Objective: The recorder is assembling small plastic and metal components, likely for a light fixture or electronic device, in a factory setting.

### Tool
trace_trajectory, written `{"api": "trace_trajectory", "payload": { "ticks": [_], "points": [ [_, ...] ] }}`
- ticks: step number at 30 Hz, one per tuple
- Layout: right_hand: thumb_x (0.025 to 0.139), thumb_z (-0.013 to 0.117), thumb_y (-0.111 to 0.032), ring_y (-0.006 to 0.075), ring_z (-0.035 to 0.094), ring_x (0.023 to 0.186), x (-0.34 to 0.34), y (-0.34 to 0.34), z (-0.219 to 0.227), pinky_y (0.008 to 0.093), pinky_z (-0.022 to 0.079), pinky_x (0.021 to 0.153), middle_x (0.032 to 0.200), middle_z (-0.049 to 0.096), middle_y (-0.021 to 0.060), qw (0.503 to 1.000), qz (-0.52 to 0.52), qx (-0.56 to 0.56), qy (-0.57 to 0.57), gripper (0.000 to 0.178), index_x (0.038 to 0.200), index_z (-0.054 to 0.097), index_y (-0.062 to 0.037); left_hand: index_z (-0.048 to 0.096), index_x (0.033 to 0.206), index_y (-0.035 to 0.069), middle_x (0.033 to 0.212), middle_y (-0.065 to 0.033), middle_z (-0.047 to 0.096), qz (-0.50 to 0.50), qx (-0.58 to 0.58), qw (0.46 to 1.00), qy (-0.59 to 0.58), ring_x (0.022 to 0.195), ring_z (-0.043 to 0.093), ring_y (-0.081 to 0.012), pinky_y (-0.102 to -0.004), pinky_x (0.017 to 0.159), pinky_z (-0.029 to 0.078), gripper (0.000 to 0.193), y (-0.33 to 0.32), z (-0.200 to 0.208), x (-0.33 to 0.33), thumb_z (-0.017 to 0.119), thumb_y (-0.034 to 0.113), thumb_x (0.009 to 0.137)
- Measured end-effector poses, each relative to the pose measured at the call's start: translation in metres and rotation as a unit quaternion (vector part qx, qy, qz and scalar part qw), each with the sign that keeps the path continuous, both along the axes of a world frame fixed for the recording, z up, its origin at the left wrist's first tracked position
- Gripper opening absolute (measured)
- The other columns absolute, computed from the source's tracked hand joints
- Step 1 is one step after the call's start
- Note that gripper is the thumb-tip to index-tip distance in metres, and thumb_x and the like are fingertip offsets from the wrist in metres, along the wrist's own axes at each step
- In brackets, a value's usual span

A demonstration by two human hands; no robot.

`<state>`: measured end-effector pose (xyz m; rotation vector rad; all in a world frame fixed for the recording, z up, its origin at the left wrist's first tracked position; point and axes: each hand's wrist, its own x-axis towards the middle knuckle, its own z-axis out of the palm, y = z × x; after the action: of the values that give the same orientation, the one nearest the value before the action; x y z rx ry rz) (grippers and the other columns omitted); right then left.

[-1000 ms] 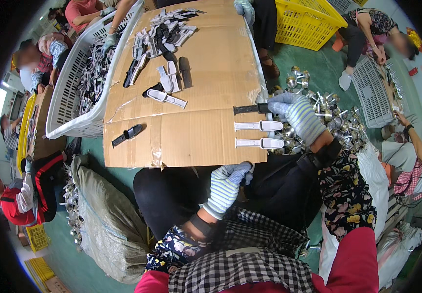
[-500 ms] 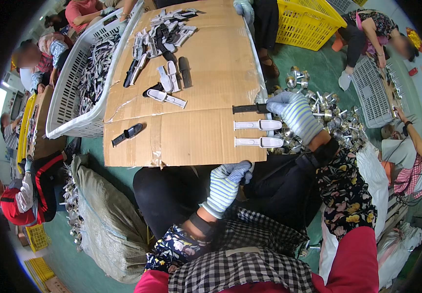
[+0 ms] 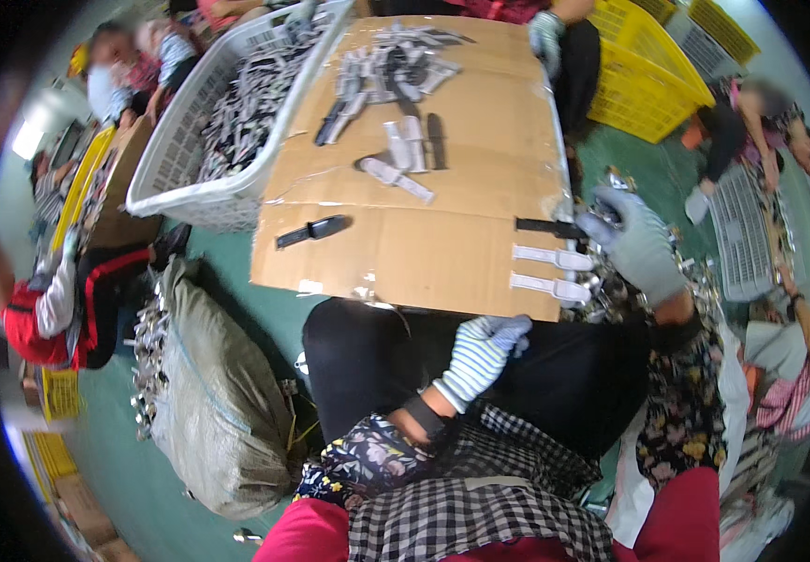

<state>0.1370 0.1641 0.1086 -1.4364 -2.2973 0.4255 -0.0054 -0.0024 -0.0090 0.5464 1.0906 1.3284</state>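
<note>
My left hand (image 3: 486, 356), in a striped knit glove, is closed over my lap by the cardboard's front edge; whatever its curled fingers hold is hidden. Gloved too, my right hand (image 3: 647, 248) is slightly blurred beyond the cardboard's right edge. Its thumb and fingers are apart, above a heap of shiny metal parts (image 3: 602, 290) with round heads and stems. Next to its thumb lies the end of a black plastic handle-shaped piece (image 3: 545, 227). Two white ones (image 3: 551, 257) lie in a row in front, their rounded ends jutting over the edge.
The cardboard sheet (image 3: 461, 272) bears a far pile of black and white plastic pieces (image 3: 391, 70) and one separate black piece (image 3: 314, 230). A white basket (image 3: 157, 178) full of such pieces stands left. A sack (image 3: 227, 403) lies near left; a yellow crate (image 3: 648, 84) stands far right. Other people sit around.
The whole view has shifted, so the cardboard sits farther right in the picture. My right hand has drawn off the black piece toward the metal parts. My left hand stays closed over my lap.
</note>
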Motion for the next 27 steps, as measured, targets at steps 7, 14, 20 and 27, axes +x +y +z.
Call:
{"api": "trace_trajectory", "payload": {
  "ticks": [7, 14, 20, 27],
  "points": [
    [0.080, 0.056, -0.016, 0.0351, 0.060, 0.079, -0.145, -0.084, 0.013, 0.0411, 0.050, 0.070, 0.100, 0.058, 0.0181, 0.945, 0.299, 0.136, -0.008, 0.030, 0.107, 0.055, -0.0039, 0.067, 0.092, 0.002, 0.071, -0.0027, 0.064, 0.042, 0.127, 0.989, 0.059, 0.060, 0.056, -0.0099, -0.0229, 0.059, 0.047, 0.014, 0.006, -0.042, 0.014, 0.060, 0.013, 0.087],
    [0.084, 0.051, -0.012, 0.0292, 0.065, 0.088, -0.275, -0.085, -0.030, 0.0397, 0.053, 0.062, 0.114, 0.057, 0.0210, 0.953, 0.245, 0.031, -0.175, 0.043, 0.124, 0.046, 0.0033, 0.067, 0.092, 0.002, 0.072, -0.0031, 0.064, -0.002, 0.066, 0.992, 0.109, 0.060, 0.057, -0.0102, -0.0236, 0.058, 0.047, 0.013, -0.015, -0.022, 0.000, 0.059, 0.012, 0.087],
    [0.083, 0.050, -0.013, 0.0322, 0.064, 0.080, -0.217, -0.086, -0.032, 0.0413, 0.051, 0.066, 0.093, 0.063, 0.0214, 0.954, 0.291, 0.068, -0.029, 0.019, 0.095, 0.059, -0.0003, 0.067, 0.092, 0.002, 0.072, -0.0035, 0.064, 0.006, 0.153, 0.965, 0.212, 0.061, 0.057, -0.0104, -0.0241, 0.058, 0.046, 0.012, -0.006, -0.046, 0.004, 0.059, 0.010, 0.087],
    [0.077, 0.066, -0.020, 0.0234, 0.064, 0.072, -0.021, -0.005, 0.042, 0.0320, 0.050, 0.067, 0.078, 0.066, 0.0144, 0.969, 0.132, -0.079, 0.195, 0.022, 0.089, 0.067, -0.0010, 0.065, 0.086, 0.000, 0.071, -0.0023, 0.062, -0.009, 0.012, 0.999, -0.037, 0.059, 0.053, -0.0076, -0.0215, 0.055, 0.043, 0.013, 0.005, 0.008, 0.005, 0.061, 0.012, 0.087]
  ]
}}
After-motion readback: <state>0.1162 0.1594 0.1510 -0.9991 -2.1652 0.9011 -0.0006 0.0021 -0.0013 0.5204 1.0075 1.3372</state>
